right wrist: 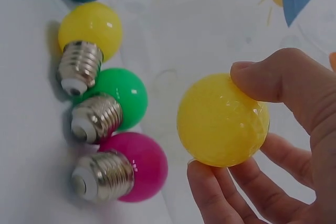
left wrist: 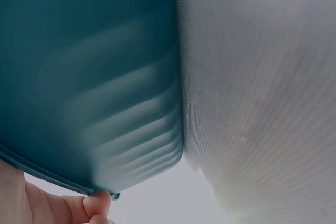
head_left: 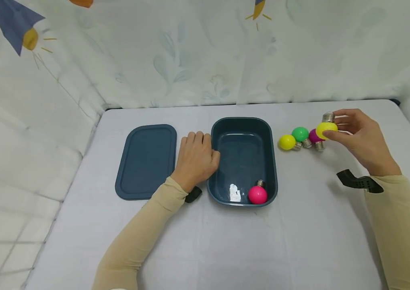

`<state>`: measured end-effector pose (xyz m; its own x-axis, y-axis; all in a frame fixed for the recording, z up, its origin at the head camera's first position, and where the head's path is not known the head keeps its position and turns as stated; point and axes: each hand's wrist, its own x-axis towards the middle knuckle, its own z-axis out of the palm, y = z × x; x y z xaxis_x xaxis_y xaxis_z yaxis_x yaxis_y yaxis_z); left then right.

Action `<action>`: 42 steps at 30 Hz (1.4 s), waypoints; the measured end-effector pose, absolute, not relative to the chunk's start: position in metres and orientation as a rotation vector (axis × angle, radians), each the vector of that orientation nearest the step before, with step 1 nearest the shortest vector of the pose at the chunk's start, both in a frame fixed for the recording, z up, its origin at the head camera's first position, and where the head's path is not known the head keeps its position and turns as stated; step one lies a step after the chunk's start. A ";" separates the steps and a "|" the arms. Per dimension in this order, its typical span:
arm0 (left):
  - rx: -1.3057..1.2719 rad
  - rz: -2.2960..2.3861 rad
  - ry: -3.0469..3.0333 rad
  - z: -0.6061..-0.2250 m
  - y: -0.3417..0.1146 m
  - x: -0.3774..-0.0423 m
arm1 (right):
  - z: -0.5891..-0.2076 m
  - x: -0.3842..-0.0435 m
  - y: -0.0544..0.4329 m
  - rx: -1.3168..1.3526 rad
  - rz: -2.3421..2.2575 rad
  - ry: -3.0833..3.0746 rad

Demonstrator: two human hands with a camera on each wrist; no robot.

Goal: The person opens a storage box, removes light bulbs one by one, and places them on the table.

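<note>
My right hand (head_left: 364, 141) pinches a yellow light bulb (head_left: 326, 129) between thumb and fingers, its metal screw base pointing up, raised over the right side of the table. In the right wrist view the round yellow globe (right wrist: 218, 121) sits between thumb and fingertips. My left hand (head_left: 196, 159) grips the left rim of a dark teal plastic container (head_left: 239, 157); the left wrist view has the fingers (left wrist: 97, 203) pinching that rim. Inside the container, a pink bulb (head_left: 257, 195) rests at the near right corner with its base away from me.
Beside the container on the right lie another yellow bulb (head_left: 287, 142), a green bulb (head_left: 300, 133) and a magenta bulb (head_left: 314, 136), close together. A flat teal lid (head_left: 147, 161) lies to the left. White cloth covers the table (head_left: 241, 249); a patterned curtain (head_left: 197, 52) hangs behind it.
</note>
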<state>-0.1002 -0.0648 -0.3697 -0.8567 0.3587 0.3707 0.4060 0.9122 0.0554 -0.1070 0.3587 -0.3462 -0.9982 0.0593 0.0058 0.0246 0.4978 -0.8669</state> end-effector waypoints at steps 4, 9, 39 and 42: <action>-0.561 -0.184 -2.703 -0.370 -0.065 -0.101 | -0.348 -0.109 0.367 -0.110 1.568 -2.683; -0.564 -0.199 -2.701 -0.370 -0.065 -0.101 | -0.349 -0.108 0.378 -0.163 1.561 -2.707; -0.586 -0.234 -2.675 -0.372 -0.065 -0.102 | -0.374 -0.116 0.406 -0.217 1.260 -3.132; -0.591 -0.242 -2.680 -0.371 -0.065 -0.102 | -0.375 -0.116 0.407 -0.224 1.242 -3.144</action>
<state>-0.1018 -0.0651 -0.3715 -0.8377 0.3691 0.4026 0.4351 0.8965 0.0836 -0.1158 0.4065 -0.3746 -0.9613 0.0315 -0.2736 0.2100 0.7268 -0.6540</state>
